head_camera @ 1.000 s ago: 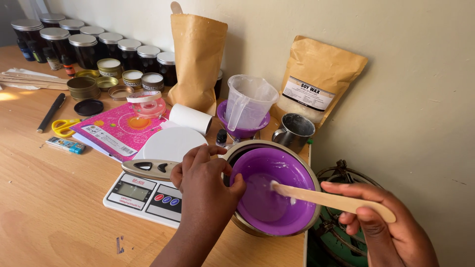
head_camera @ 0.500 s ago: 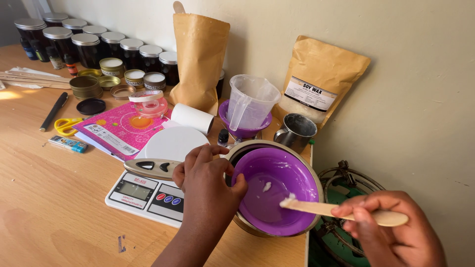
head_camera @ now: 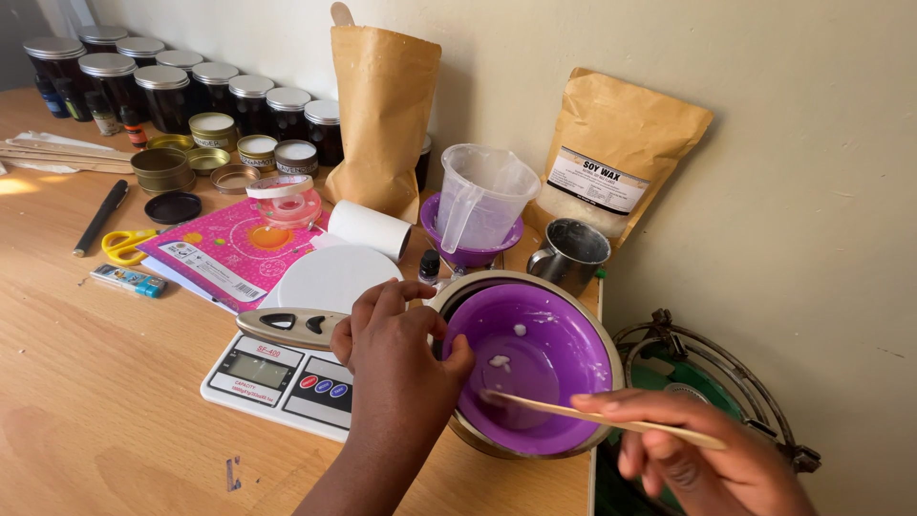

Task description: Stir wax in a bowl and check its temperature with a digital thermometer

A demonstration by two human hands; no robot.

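A purple bowl (head_camera: 564,334) sits inside a metal saucepan (head_camera: 521,283) at the table's right end; pale melted wax and a few white lumps lie in it. My left hand (head_camera: 396,349) grips the pan where its handle (head_camera: 287,326) joins the rim, thumb on the bowl's edge. My right hand (head_camera: 702,449) holds a flat wooden stick (head_camera: 549,406) by its outer end. The stick's tip reaches into the bowl near its lower left wall.
A white kitchen scale (head_camera: 296,368) lies under the pan handle. Behind stand a clear jug (head_camera: 482,196) in a purple bowl, a steel mug (head_camera: 568,253), two brown paper bags (head_camera: 611,153), dark lidded jars (head_camera: 167,86), tins, a pink booklet (head_camera: 234,248) and yellow scissors (head_camera: 124,244).
My right hand has swung the stick from the bowl's middle towards its near side, and turned it edge-on. White lumps have shifted in the wax. My left hand stays put.
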